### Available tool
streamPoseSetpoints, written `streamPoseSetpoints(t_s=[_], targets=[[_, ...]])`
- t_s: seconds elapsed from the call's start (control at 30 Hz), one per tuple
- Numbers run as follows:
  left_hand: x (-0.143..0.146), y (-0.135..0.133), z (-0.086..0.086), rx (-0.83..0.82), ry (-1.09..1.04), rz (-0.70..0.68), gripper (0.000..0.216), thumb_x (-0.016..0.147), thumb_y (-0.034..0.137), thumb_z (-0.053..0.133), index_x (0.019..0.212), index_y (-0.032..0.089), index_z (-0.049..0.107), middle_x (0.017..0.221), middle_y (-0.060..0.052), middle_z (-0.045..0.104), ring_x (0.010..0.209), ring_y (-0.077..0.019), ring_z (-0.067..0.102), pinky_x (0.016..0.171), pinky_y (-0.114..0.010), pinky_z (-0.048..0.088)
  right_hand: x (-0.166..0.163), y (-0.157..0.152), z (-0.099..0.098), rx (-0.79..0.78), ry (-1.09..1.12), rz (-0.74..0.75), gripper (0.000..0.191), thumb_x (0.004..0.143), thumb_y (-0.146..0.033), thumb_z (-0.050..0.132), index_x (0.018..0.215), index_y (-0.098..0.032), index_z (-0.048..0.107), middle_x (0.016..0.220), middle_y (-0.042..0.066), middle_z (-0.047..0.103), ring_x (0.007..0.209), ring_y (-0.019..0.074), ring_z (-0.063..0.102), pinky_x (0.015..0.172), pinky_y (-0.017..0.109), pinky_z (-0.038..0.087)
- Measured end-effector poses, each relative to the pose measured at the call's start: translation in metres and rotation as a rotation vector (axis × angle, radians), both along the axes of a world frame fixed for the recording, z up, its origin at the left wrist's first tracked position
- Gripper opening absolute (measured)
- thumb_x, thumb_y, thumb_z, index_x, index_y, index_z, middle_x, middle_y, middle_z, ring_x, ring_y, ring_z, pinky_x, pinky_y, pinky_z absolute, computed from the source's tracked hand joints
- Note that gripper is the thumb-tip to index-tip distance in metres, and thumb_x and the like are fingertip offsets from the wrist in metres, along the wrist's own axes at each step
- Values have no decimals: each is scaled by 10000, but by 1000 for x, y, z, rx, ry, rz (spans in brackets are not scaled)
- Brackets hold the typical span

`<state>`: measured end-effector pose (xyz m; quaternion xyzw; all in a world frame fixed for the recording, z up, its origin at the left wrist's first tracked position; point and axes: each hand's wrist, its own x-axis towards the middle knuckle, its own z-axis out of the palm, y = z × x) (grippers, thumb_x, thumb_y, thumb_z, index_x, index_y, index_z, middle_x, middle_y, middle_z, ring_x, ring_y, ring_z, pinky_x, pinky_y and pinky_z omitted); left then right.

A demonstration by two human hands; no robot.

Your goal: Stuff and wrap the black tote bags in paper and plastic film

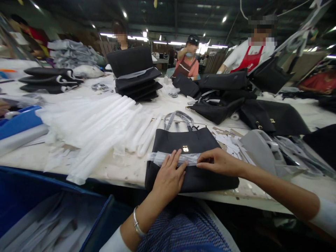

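Black tote bag (183,140) lies flat at the worktop's (126,171) near edge, at 12 o'clock, with its handles (178,119) pointing away. It looks soft, light and floppy, so I'd lift it by the handles. A filmy protective strip (160,158) crosses its front under the gold clasp (185,148). My left hand (169,176) lies flat on the strip, grip wide. My right hand (220,162), at 1 o'clock, pinches its end.

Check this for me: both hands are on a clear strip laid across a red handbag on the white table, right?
Not quite: the handbag is black, not red. The head view shows the left hand and right hand on the clear strip laid across it on the white table.
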<state>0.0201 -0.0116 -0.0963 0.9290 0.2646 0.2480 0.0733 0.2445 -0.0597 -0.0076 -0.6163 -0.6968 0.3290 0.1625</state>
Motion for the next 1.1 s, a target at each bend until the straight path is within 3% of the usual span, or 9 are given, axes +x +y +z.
streamPoseSetpoints(t_s=[0.17,0.4,0.57,0.77,0.97,1.1], targets=[[0,1,0,-13,-13,0,412,953,239,474,1364,249,499,1611,-80,221,1479,-270,223,1187,-480,297,-2,16,-10,17,-264,-54,342,863,-504,567,779,-208,717,694,14,701,634,169,608,572,263,383],[-1,2,2,-16,-11,-16,389,951,236,469,1337,231,517,1604,-92,239,1469,-266,255,1188,-485,298,-15,25,-12,22,-660,-92,305,852,-501,576,761,-248,718,760,33,724,687,195,630,550,269,312],[2,-1,4,-21,24,16,468,935,244,490,1402,232,450,1617,-102,191,1480,-278,219,1185,-488,298,-16,26,-10,61,-758,-35,339,871,-524,554,763,-253,725,765,38,727,727,216,650,530,273,279],[6,-4,-2,39,86,54,475,972,313,437,1445,285,408,1573,-97,318,1464,-292,261,1180,-515,287,-21,25,-4,40,-843,-68,372,862,-565,576,783,-240,737,784,63,728,722,231,659,538,272,320],[6,-3,-3,66,83,49,469,970,330,446,1437,289,423,1577,-100,306,1465,-291,259,1173,-511,299,27,18,11,6,-956,-192,444,818,-620,611,721,-199,714,797,119,713,766,296,662,567,306,374],[7,-3,-3,63,54,39,460,964,317,454,1421,269,445,1563,-110,334,1455,-299,283,1155,-531,322,52,-10,19,236,-946,-335,365,932,-471,495,860,-192,718,868,123,717,811,291,660,637,357,450]])
